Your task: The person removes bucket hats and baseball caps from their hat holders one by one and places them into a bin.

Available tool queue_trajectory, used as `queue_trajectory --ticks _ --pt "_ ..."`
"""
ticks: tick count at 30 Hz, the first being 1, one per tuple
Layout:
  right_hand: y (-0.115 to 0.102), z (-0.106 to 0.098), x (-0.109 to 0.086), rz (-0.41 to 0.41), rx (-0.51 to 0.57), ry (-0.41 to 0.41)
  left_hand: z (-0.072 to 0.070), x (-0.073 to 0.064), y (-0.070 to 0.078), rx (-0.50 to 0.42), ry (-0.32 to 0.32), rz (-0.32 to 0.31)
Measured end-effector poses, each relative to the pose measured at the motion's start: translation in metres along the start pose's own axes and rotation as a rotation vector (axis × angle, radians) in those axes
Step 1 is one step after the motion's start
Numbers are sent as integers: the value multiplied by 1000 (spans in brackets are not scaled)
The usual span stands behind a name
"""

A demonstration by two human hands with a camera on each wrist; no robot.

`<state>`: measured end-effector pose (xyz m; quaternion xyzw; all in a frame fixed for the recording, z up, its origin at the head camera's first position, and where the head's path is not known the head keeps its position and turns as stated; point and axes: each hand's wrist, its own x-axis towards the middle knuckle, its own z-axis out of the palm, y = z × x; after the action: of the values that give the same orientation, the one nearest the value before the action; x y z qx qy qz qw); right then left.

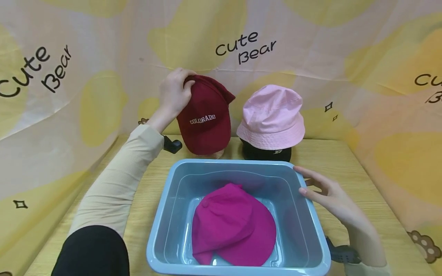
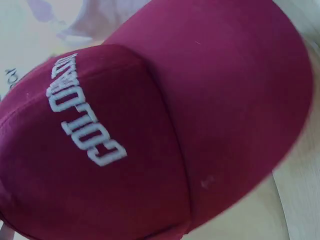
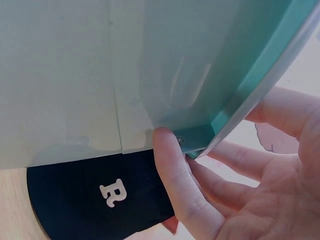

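Observation:
A dark red baseball cap (image 1: 207,115) with COLORADO in white letters is gripped at its upper left by my left hand (image 1: 177,90). Its brim points down toward the table, and a tan support shows just under it. The left wrist view is filled by this cap's lettered front (image 2: 90,120) and brim (image 2: 235,100). My right hand (image 1: 326,191) holds the light blue tub (image 1: 238,162) at its far right corner, thumb on the rim. From the right wrist, some fingers (image 3: 172,165) reach under that rim. A magenta cap (image 1: 235,226) lies inside the tub.
Behind the tub, a pink bucket hat (image 1: 272,115) sits over a black cap (image 1: 266,154) with a white letter. A wooden table (image 1: 348,184) carries everything. Printed yellow and white cloth (image 1: 310,50) encloses the back and sides.

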<state>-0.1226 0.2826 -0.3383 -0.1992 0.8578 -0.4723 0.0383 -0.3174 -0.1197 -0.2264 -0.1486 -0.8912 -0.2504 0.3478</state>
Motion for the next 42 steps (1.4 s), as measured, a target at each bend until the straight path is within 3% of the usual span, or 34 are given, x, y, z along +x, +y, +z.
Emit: queue_trajectory --ticks 5,15,21,42 --pt "-1 -1 -1 21 -4 0 -12 2 1 -47 42 -42" --pt "-2 0 -2 27 -3 -6 -25 -5 7 -28 0 8" --pt "-2 0 -3 27 -2 -5 -34 -8 19 -11 -52 14" --pt "-4 1 -1 41 -1 -3 -55 -11 57 -114 -60 86"
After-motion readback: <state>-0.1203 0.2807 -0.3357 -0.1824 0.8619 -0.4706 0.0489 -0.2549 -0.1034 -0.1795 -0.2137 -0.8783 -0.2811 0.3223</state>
